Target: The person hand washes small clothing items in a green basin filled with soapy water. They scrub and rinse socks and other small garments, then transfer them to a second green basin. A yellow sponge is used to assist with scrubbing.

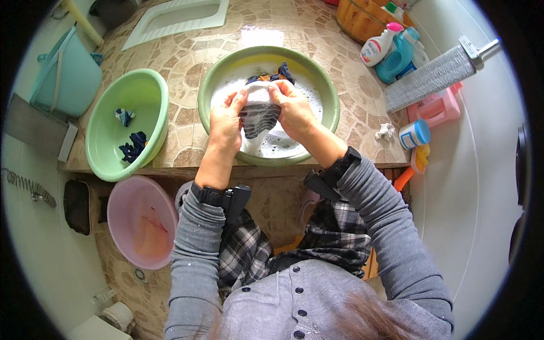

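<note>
Both hands hold a wet striped sock (260,117), dark grey with a pale cuff, above a large green basin (331,100) of soapy water. My left hand (226,123) pinches the cuff's left edge between thumb and fingers. On the cuff's right edge, my right hand (294,108) has a like grip. The striped part hangs down between them. Behind the hands, a dark blue and orange cloth (285,73) lies in the suds (308,95). A piece of white fabric (277,130) shows just below the sock.
A light green basin (159,97) at left holds small dark garments (134,147); a pink basin (117,212) stands lower. Detergent bottles (395,53), a flat mop head (431,76) and a blue-lidded tub (414,134) line the right wall. A squat toilet (176,19) lies beyond.
</note>
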The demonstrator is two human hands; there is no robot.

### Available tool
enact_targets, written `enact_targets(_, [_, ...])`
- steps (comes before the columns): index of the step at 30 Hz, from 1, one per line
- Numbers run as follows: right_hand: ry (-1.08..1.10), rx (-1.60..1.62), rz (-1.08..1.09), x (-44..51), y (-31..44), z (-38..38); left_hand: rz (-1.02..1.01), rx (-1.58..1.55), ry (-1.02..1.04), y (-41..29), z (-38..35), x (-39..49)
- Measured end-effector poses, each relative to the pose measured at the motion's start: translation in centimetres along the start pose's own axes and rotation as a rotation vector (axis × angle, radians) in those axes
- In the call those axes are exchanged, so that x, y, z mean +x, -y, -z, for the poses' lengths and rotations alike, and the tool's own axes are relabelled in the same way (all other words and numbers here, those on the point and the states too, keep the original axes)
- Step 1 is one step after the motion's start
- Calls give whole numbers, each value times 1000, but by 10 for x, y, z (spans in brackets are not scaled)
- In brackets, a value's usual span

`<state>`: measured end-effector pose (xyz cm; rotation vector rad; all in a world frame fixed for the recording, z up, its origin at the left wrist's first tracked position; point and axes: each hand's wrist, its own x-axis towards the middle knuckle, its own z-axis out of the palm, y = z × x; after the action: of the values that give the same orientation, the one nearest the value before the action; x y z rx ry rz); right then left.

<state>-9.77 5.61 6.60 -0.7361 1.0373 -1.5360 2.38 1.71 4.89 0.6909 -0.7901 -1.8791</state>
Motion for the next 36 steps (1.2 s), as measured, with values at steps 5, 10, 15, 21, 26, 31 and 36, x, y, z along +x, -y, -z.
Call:
enact_targets(5, [154,-735,344,-16,-16,-28,206,-152,-220,4,-4,6])
enact_targets(10, [-94,-1282,480,9,-19,-21,151,-67,-298,27,-14,10])
enact_targets(15, [170,-1528,500,17,-13,-11,246,-416,-155,39,-20,8])
enact_targets(21, [84,-1373,485,16,-11,-9,-16,-154,-269,46,-25,6])
enact_targets(26, [-149,-1131,285,9,-11,-4,259,308,-267,38,-23,5])
enact_targets(31, [159,-1346,632,-2,-3,-9,196,-265,-59,23,-36,-5])
enact_targets(36, [-71,-1382,458,2,-5,-15,128,124,-300,27,-35,-10])
